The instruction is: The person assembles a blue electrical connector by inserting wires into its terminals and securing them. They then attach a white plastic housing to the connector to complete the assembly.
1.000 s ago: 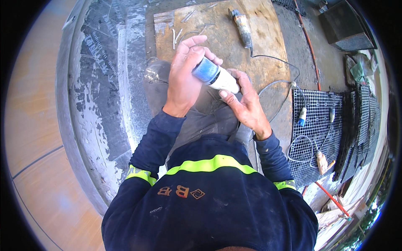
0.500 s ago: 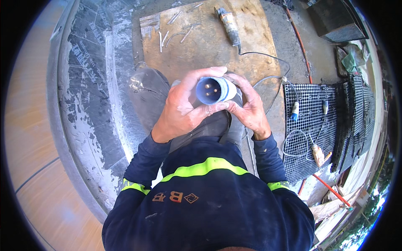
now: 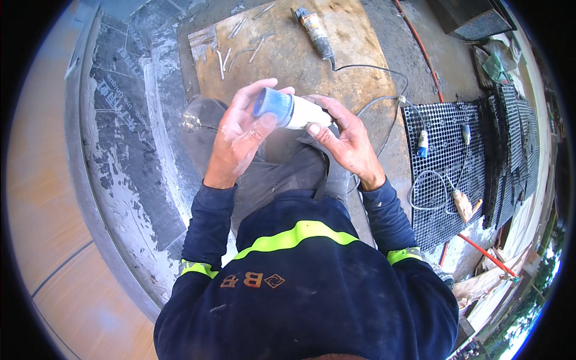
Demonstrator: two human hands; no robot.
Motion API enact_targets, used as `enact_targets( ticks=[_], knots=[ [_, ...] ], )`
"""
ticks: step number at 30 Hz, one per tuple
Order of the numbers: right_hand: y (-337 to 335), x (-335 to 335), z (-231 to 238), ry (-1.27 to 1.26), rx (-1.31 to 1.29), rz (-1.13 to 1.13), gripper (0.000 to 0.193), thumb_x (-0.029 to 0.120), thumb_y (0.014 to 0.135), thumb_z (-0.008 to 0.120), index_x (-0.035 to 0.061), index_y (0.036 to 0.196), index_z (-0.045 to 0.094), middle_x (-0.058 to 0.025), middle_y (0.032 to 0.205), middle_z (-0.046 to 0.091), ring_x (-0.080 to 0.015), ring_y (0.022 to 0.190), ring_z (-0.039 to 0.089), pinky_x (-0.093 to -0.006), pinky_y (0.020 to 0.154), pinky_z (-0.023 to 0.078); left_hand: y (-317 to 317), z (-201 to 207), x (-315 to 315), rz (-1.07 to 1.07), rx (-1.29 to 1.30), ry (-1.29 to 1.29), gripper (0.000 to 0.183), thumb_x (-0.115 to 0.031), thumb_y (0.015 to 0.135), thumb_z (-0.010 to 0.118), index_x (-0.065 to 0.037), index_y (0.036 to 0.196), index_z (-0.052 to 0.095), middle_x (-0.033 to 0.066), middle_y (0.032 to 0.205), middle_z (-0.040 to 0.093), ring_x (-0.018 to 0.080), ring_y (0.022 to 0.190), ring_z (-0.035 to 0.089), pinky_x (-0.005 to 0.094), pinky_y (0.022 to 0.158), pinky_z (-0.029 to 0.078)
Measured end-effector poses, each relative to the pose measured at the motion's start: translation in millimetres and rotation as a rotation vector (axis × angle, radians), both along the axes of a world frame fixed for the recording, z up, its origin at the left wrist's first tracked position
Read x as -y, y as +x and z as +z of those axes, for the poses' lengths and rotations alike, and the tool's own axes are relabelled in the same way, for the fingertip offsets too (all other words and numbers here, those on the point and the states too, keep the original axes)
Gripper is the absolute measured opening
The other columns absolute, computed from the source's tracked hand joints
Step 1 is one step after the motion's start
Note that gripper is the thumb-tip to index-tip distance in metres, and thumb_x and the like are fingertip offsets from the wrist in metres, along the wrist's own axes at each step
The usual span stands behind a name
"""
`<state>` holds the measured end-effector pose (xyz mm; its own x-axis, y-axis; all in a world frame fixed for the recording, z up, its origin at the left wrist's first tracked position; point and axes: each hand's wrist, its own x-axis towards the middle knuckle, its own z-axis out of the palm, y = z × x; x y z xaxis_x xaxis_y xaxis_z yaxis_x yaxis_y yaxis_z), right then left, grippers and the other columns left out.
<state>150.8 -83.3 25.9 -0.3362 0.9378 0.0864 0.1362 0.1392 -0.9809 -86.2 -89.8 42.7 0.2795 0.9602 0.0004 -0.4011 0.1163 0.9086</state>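
Observation:
A blue and white industrial plug (image 3: 306, 113) lies sideways between my two hands, above my lap. My left hand (image 3: 235, 137) is closed round its blue sleeve, with the thumb along the near side and the fingers behind. At the white body's other end, my right hand (image 3: 353, 143) pinches with its thumb in front and its fingers behind. The sleeve's mouth points to the left, so the pins inside are hidden. Both hands carry pale dust.
Ahead lies a plywood board (image 3: 354, 72) bearing an angle grinder (image 3: 315, 35) and several thin strips (image 3: 257, 48). A grey cable (image 3: 393, 129) runs rightward to black grid mats (image 3: 441, 174). On these rest a blue-and-white connector (image 3: 423, 144) and a cream socket (image 3: 462, 206). Red rods (image 3: 423, 51) lie nearby.
The plug has turned from its pin end facing me to lying sideways, sleeve to the left. My left hand has shifted left along with the sleeve; my right now grips the white end.

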Motion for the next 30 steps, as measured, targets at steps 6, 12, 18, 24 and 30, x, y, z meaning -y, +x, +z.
enact_targets(
  ticks=[6,12,18,24,30],
  knots=[
    [0.5,0.1,0.4,0.038,0.035,-0.011,0.052,0.03,0.098,0.08,0.0018,0.139,0.066,-0.0166,0.129,0.074,-0.0276,0.12,0.07,-0.0408,0.104,0.054,-4.0,-14.6,-0.3,0.012,0.05,-0.038,0.069,-0.023,0.103,0.074,0.002,0.157,0.039,0.0262,0.153,0.053,0.035,0.144,0.054,0.0522,0.123,0.04],
    [-0.1,0.3,-1.9,0.091,0.108,-0.029,0.054,0.03,0.097,0.081,0.0023,0.14,0.065,-0.0175,0.133,0.073,-0.0332,0.123,0.07,-0.0429,0.105,0.054,-5.5,-15.2,3.6,0.034,0.064,-0.104,0.067,-0.019,0.102,0.075,0.0,0.156,0.042,0.0186,0.148,0.055,0.0312,0.14,0.056,0.0521,0.118,0.048],
    [-3.7,3.8,5.2,0.3,0.327,-0.102,0.056,0.023,0.088,0.086,0.0055,0.137,0.065,-0.0147,0.128,0.073,-0.0342,0.119,0.068,-0.0462,0.106,0.048,-4.5,-12.4,3.8,0.071,0.113,-0.093,0.066,-0.008,0.1,0.072,0.0,0.157,0.04,0.0195,0.15,0.055,0.0307,0.141,0.056,0.0507,0.119,0.047],
    [-8.4,13.0,-7.7,0.551,0.413,-0.24,0.065,0.005,0.071,0.087,0.0114,0.13,0.062,-0.0128,0.124,0.066,-0.0373,0.118,0.063,-0.0494,0.101,0.049,4.9,-8.5,1.5,0.015,0.131,-0.012,0.072,-0.002,0.096,0.074,-0.001,0.159,0.038,0.0198,0.148,0.057,0.0362,0.145,0.054,0.0522,0.122,0.043],
    [-12.1,22.1,-12.3,0.514,0.368,-0.224,0.069,0.0,0.069,0.087,0.0074,0.132,0.059,-0.0177,0.126,0.064,-0.0366,0.112,0.064,-0.0465,0.096,0.053,5.1,-12.0,2.3,0.012,0.205,-0.121,0.075,0.003,0.095,0.073,-0.002,0.16,0.036,0.0204,0.145,0.059,0.0374,0.143,0.056,0.0503,0.121,0.045]
  ],
)
